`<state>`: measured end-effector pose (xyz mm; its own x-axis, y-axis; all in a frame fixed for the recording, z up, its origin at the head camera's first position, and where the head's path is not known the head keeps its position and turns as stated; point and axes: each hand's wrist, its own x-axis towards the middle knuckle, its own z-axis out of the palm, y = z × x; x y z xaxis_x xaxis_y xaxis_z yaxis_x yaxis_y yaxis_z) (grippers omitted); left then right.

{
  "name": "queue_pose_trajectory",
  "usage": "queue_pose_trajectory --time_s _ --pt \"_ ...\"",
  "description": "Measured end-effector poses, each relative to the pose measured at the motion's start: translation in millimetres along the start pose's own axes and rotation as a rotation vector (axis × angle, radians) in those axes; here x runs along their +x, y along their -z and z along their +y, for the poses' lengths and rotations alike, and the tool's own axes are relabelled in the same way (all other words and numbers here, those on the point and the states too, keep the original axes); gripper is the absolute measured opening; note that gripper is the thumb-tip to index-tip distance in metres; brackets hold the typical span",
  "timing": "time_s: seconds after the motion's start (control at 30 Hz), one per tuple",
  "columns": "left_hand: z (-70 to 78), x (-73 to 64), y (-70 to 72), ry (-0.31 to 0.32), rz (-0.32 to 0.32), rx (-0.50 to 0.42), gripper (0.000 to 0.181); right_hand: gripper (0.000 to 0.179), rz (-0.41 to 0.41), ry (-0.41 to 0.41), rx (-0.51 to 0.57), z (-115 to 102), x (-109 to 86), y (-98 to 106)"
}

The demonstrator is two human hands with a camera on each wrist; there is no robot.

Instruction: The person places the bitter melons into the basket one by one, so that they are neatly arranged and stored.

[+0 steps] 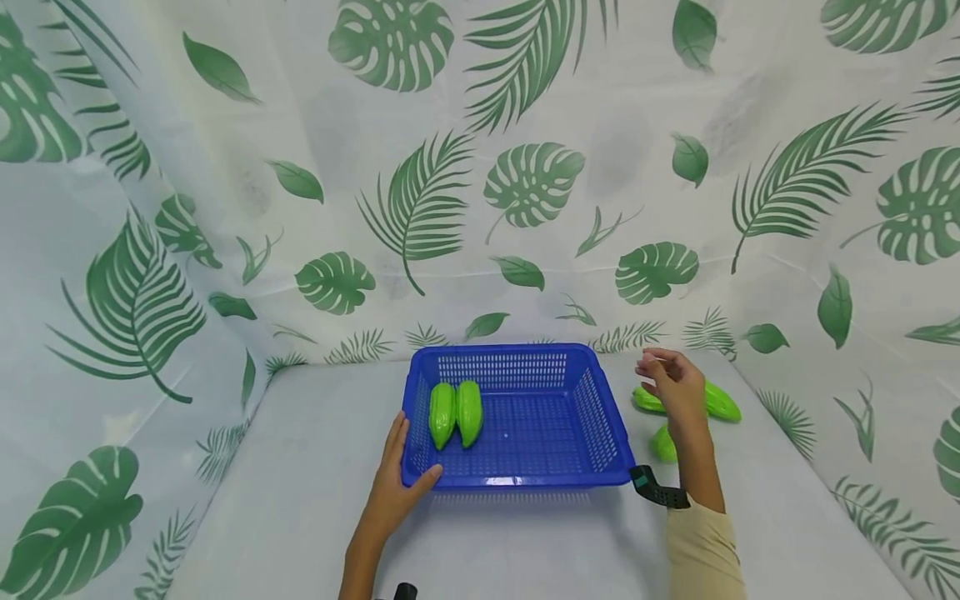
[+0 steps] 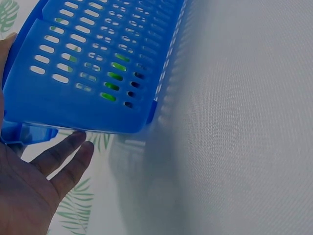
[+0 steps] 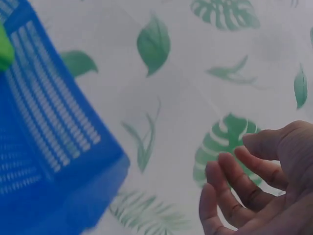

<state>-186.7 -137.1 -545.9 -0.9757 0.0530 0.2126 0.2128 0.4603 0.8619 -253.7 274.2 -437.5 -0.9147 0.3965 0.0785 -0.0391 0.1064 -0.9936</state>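
A blue plastic basket [image 1: 517, 481] with slotted walls stands on the white surface. Two shiny green, ridged, elongated vegetables [image 1: 469, 413] lie side by side at its left end. My left hand [image 1: 393, 487] grips the basket's near left corner, thumb at the front rim and fingers along the left side. To the right of the basket, my right hand [image 1: 677, 387] hovers with loosely bent fingers and holds nothing. Beneath and beside it lie more green vegetables [image 1: 723, 403], partly hidden by the hand and wrist. A rounder-looking green piece [image 1: 663, 445] sits nearer the basket.
A white cloth with green leaf prints [image 1: 525, 275] hangs behind and at both sides of the white tabletop [image 1: 300, 467]. The basket takes up the middle of the surface. A black band [image 1: 660, 490] is on the right wrist.
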Motion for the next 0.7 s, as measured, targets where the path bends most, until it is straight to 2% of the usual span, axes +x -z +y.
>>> queue_pose_trajectory --time_s 0.03,0.1,0.27,0.3,0.33,0.53,0.7 --pt "-0.4 0.0 0.2 -0.003 0.000 -0.004 0.093 0.035 0.052 -0.022 -0.012 5.1 0.8 5.2" --pt "-1.5 0.0 0.6 -0.010 0.001 -0.005 0.094 0.035 0.148 -0.016 -0.063 46.3 19.4 21.7" --pt "-1.7 0.8 0.6 -0.017 -0.001 0.001 0.095 0.048 0.399 -0.022 -0.184 82.3 8.6 35.0" --pt "-1.5 0.9 0.3 -0.015 -0.001 0.000 0.095 0.052 0.442 -0.052 -0.206 76.7 -2.9 33.2" --pt "-1.2 0.9 -0.1 -0.017 -0.001 -0.003 0.095 0.056 0.465 -0.069 -0.210 66.9 -17.6 31.2" --pt "-0.7 -1.1 -1.5 -0.007 -0.005 -0.016 0.095 0.084 0.481 -0.152 -0.260 106.4 -37.9 36.7" --pt "-1.0 -0.5 0.1 0.010 0.000 -0.015 0.094 0.100 0.495 -0.158 -0.259 121.5 -46.1 21.6"
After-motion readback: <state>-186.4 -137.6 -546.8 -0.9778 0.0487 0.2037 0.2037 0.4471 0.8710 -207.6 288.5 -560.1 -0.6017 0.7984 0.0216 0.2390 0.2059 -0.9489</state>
